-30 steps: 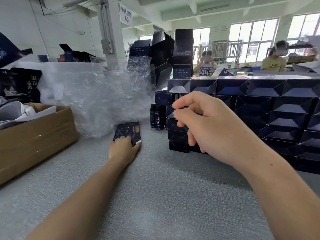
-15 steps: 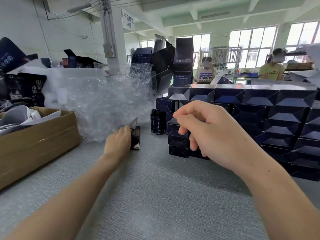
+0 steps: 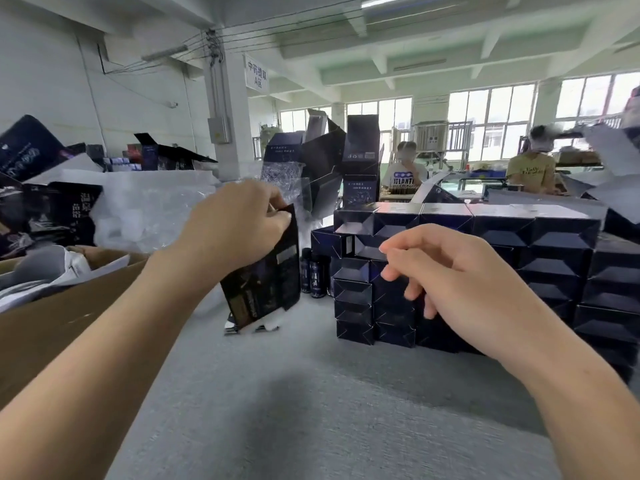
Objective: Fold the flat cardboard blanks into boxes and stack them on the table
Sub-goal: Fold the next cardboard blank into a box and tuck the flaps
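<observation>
My left hand [image 3: 235, 226] pinches the top edge of a flat dark cardboard blank [image 3: 266, 282], which hangs upright above the grey table [image 3: 311, 410]. A few more flat blanks [image 3: 239, 329] lie on the table just below it. My right hand [image 3: 450, 271] hovers to the right with loosely curled fingers and holds nothing. Behind my right hand stands a wall of folded dark blue boxes [image 3: 485, 244], stacked several rows high.
A brown carton [image 3: 62, 323] with paper inside stands at the left edge. Crumpled clear plastic wrap [image 3: 149, 216] lies behind the blank. Two small dark bottles [image 3: 313, 278] stand beside the box stack. Two people sit at a far bench.
My left hand has lifted one blank off the small pile on the table and raised it upright. My right hand stays hovering in front of the box stack.
</observation>
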